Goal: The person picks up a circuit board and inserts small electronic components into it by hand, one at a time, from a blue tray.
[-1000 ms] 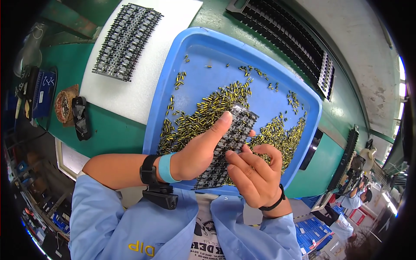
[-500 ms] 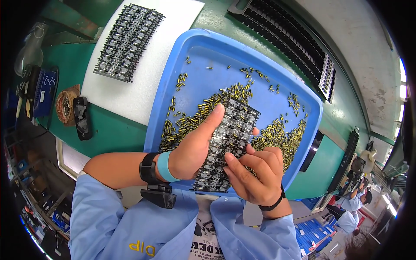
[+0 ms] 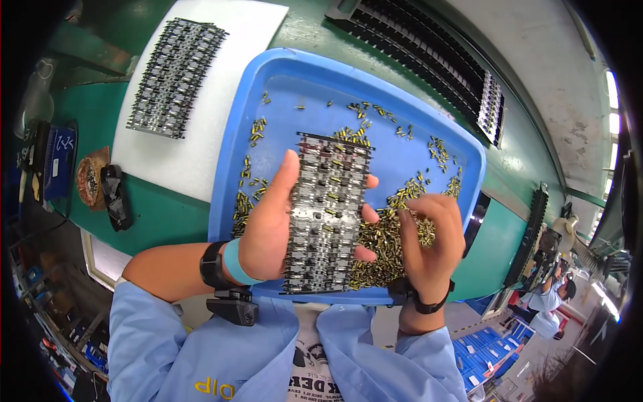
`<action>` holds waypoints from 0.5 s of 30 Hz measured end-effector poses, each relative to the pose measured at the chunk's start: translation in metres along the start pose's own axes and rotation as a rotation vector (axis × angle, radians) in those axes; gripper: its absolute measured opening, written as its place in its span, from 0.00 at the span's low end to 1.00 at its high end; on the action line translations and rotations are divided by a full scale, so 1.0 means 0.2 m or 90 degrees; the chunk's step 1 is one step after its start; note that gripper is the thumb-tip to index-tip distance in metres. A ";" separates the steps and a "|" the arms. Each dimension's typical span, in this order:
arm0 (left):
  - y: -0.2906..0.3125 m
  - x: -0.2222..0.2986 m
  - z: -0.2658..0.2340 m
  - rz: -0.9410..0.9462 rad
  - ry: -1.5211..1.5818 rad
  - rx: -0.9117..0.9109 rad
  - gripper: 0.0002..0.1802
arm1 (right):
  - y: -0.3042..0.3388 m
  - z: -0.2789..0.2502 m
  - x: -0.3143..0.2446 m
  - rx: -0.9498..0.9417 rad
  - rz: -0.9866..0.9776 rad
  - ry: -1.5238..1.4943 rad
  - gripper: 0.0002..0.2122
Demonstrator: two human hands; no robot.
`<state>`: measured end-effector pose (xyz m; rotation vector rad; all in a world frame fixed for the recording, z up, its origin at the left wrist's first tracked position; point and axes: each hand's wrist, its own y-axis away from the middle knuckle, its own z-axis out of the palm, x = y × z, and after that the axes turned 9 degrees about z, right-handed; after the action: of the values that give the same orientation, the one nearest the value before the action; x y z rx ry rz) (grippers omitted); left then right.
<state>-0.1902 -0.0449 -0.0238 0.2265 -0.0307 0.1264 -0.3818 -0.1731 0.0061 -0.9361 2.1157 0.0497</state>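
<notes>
At centre frame, the left hand (image 3: 266,234) clamps its fingers on a rectangular black-and-silver circuit panel (image 3: 328,214). Right of centre, the right hand (image 3: 435,244) is above yellow-and-black cylindrical components (image 3: 378,258); whether its fingers meet cannot be determined.

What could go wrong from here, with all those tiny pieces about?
The dark panel is held over the blue tray by the left hand alone, so it might slip. Small yellow parts on it could perhaps come loose if it were knocked. The right hand, by the loose pile, might scatter pieces.
</notes>
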 end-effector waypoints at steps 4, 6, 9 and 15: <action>-0.01 0.00 -0.02 -0.001 0.025 -0.028 0.42 | -0.03 -0.04 0.08 -0.195 0.053 0.186 0.11; -0.01 0.00 -0.03 -0.007 0.020 -0.016 0.43 | -0.04 -0.02 0.05 -0.236 0.012 0.218 0.11; -0.01 0.00 -0.03 -0.007 0.013 -0.007 0.43 | -0.03 0.01 0.04 -0.268 -0.009 0.256 0.11; -0.01 0.00 -0.02 -0.003 0.002 -0.005 0.43 | 0.00 0.04 0.07 -0.305 -0.019 0.298 0.11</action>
<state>-0.1902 -0.0467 -0.0292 0.2191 -0.0269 0.1219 -0.3829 -0.1791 -0.0082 -1.3634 2.5788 0.3684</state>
